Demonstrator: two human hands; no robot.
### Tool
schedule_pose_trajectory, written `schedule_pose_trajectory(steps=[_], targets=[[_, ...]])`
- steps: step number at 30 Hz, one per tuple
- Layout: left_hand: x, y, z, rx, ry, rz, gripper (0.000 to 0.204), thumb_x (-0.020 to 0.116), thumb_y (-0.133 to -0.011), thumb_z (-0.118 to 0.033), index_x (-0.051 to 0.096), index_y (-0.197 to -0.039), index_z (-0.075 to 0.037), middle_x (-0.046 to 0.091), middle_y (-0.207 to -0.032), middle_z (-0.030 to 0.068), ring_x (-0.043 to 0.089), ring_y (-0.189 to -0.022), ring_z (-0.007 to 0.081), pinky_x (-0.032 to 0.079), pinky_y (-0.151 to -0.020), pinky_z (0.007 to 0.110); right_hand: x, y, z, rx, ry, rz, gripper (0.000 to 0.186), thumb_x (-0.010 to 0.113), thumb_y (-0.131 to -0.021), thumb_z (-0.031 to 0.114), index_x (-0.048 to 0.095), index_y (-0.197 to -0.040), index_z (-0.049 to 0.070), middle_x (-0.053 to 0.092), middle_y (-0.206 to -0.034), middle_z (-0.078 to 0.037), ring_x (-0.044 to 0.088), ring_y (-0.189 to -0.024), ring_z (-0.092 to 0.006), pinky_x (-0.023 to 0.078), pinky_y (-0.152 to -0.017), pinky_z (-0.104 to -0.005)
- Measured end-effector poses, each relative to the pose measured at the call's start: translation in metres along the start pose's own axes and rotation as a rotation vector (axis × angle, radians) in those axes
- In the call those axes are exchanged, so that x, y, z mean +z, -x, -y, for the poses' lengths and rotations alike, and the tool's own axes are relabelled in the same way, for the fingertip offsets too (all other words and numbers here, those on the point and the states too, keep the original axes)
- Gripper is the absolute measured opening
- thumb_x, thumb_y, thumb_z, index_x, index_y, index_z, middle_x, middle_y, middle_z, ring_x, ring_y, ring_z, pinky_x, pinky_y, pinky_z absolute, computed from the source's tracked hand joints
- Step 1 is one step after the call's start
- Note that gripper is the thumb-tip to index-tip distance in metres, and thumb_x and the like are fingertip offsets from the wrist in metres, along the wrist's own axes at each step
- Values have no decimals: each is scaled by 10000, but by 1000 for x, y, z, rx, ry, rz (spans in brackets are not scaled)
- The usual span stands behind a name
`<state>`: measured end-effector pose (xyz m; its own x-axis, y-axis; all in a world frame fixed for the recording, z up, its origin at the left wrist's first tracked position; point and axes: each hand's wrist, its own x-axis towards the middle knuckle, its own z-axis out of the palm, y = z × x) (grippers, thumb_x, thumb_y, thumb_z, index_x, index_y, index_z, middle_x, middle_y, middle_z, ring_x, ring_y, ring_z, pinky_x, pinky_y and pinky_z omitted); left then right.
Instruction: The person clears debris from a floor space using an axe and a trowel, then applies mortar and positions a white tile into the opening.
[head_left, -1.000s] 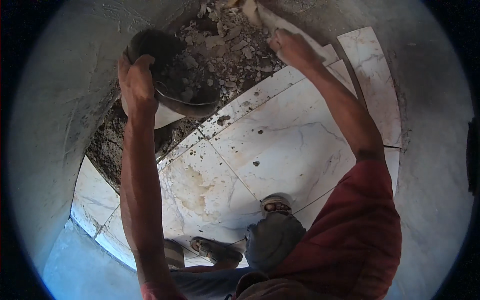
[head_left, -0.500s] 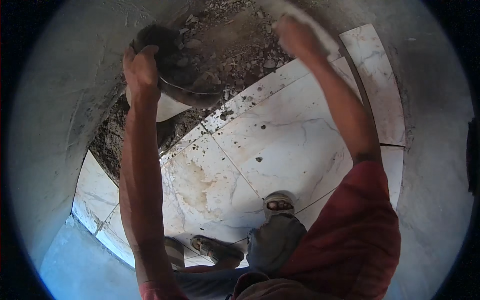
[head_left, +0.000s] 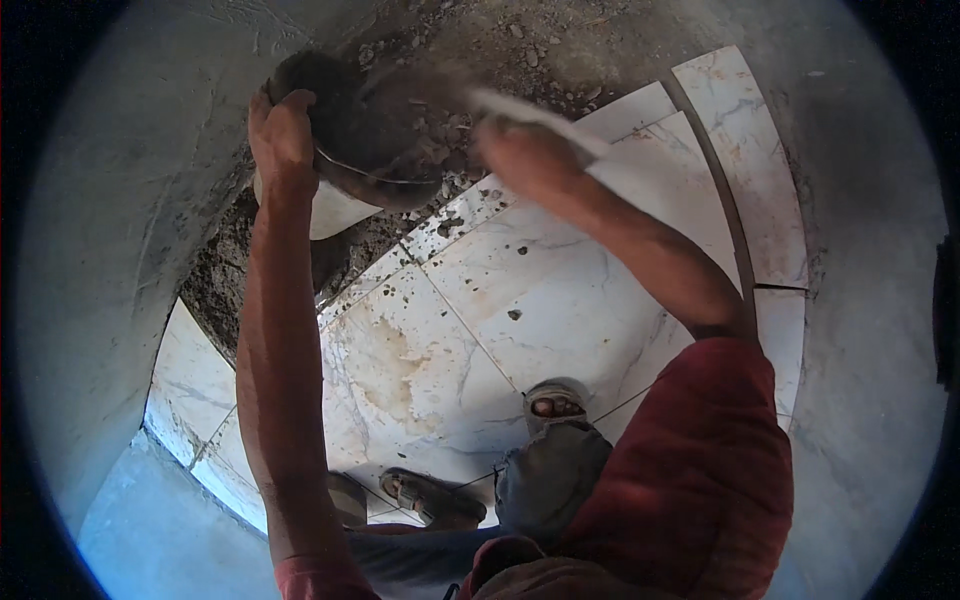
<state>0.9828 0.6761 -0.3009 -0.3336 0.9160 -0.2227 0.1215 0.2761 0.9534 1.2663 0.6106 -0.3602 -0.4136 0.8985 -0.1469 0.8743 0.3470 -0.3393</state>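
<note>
My left hand (head_left: 283,140) is closed on the near-left rim of a dark, round, shallow pan (head_left: 400,190), which is tipped over the rubble at the far left. Loose chips and dirt (head_left: 440,140) lie at its mouth. My right hand (head_left: 525,155) is closed round a long pale strip-like tool (head_left: 545,115), smeared by motion, just right of the pan. A brown blur spreads between tool and pan, so the tool's far end and its exact kind are unclear. Under the pan shows a pale piece (head_left: 340,212), possibly a tile, on dark mortar.
Broken bits and dust (head_left: 510,40) cover the ground at the far side. White marbled floor tiles (head_left: 570,260) with scattered crumbs lie nearer me. A narrow tile strip (head_left: 755,170) runs along the right grey wall (head_left: 870,250); another grey wall (head_left: 110,250) rises at left. My sandalled feet stand on the tiles.
My right hand has swept left and nearer to me with the pale tool, from over the far rubble to beside the pan. The left hand and pan have barely moved.
</note>
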Motion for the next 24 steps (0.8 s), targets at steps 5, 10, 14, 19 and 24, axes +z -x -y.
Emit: schedule_pose_trajectory(steps=[5,10,14,19,24], targets=[[-2,-7,10,53,-10,-16,652,638,-733,-175,434,-1301,72,548,-1198,183,529,-1030,275,404,-911,345,-55,20,-85,205,318,-50,230,493,-901,161,590,-998,-23,642,-862,-262,642,-812,-423,510,-694,-502],[5,-2,7,101,-118,-125,511,632,-740,-173,514,-1183,55,586,-1072,148,532,-931,250,422,-838,355,-9,45,-12,282,-57,46,219,459,-878,97,561,-956,-80,643,-790,-267,649,-753,-424,519,-673,-499],[7,10,-7,47,41,-37,430,628,-745,-175,549,-1118,25,601,-993,134,540,-876,245,427,-796,356,20,45,66,60,-195,-103,180,490,-871,106,558,-903,-57,640,-734,-258,655,-690,-406,518,-624,-499],[7,15,-13,77,-78,-96,368,630,-745,-176,557,-1048,20,606,-953,134,552,-837,259,431,-784,369,-13,-16,7,-20,3,-5,151,543,-856,120,655,-896,28,658,-810,-190,663,-753,-354,521,-667,-475],[4,0,2,58,-105,-82,524,644,-725,-214,530,-1174,30,601,-1061,172,551,-935,291,427,-844,385,-43,-73,-36,280,89,-127,189,548,-815,66,692,-933,34,666,-873,-212,662,-815,-366,519,-744,-493]])
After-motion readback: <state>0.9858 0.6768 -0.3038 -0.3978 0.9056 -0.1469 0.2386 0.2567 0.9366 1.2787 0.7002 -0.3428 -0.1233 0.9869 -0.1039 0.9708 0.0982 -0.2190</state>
